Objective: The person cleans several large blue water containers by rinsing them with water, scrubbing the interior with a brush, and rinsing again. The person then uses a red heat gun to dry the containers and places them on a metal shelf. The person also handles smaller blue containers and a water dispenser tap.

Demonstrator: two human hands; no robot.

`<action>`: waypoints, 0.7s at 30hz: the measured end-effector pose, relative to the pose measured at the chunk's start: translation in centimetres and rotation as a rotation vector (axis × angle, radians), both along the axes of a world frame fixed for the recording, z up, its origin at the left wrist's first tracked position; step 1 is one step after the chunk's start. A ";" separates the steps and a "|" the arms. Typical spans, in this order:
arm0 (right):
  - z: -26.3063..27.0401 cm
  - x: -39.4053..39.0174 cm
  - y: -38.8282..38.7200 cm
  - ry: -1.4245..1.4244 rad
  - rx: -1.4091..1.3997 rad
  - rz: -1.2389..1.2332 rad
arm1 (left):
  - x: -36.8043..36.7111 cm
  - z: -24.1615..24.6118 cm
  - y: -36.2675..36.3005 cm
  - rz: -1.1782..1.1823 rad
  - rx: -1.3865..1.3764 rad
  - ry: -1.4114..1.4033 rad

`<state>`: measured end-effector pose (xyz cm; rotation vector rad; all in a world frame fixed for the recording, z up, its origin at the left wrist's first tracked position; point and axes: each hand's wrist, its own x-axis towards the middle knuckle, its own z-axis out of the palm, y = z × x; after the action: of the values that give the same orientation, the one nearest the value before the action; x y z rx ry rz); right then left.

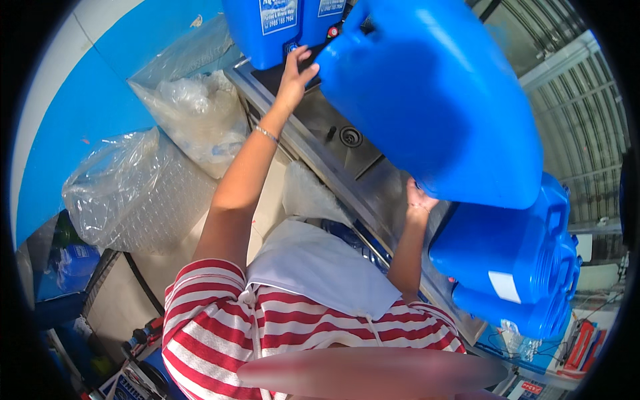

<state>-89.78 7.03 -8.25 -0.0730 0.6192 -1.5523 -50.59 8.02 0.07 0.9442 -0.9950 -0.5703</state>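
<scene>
A large blue plastic water container [450, 100] is raised above the stainless steel sink [325, 112], tilted. My right hand [421, 196] supports it at its lower edge, some fingers hidden behind it. My left hand [298, 75] is beside the container's left end, fingers spread and thumb close to or touching the plastic; I cannot tell whether they touch. Just past my left hand stands another blue container [267, 35] with a label and a small tap. The sink's drain [351, 136] shows between my arms.
Further blue containers [500, 250] lie on their sides at the right. Clear plastic bags [140, 190] with contents rest at the left on the floor. A steel counter edge [310, 145] runs diagonally before me. Cables and tools [145, 335] are at lower left.
</scene>
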 end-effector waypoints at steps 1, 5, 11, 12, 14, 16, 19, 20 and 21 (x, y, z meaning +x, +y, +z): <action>1.1 0.1 -0.7 0.060 -0.119 0.067 | 0.1 -0.6 -1.0 0.027 0.140 0.106; 4.2 1.6 -3.6 0.339 -0.158 0.102 | 0.8 -3.4 -3.9 -0.304 0.087 0.570; -0.6 6.8 -10.9 0.557 -0.101 0.270 | 7.0 -14.1 -12.4 -0.237 0.757 0.889; -2.1 7.7 -12.1 0.569 -0.133 0.292 | 8.0 -16.2 -13.6 -0.201 0.838 0.870; -4.9 9.2 -13.8 0.570 -0.256 0.330 | 9.4 -18.9 -15.9 -0.128 0.920 0.654; -7.5 11.1 -14.4 0.684 -0.105 0.264 | 9.7 -19.4 -17.7 -0.275 0.849 0.478; -6.9 14.3 -14.3 0.794 0.020 0.286 | 9.3 -17.0 -19.3 -0.368 0.597 0.183; -5.1 15.6 -14.1 0.894 0.042 0.353 | 9.8 -15.9 -19.2 -0.335 0.614 -0.040; -2.7 17.2 -13.9 0.991 0.193 0.370 | 10.2 -14.8 -19.0 -0.271 0.542 -0.275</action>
<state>-72.53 -6.84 -10.91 -0.7973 1.4317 -1.0162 -40.40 -10.94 -14.77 1.4045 -1.2548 -0.9873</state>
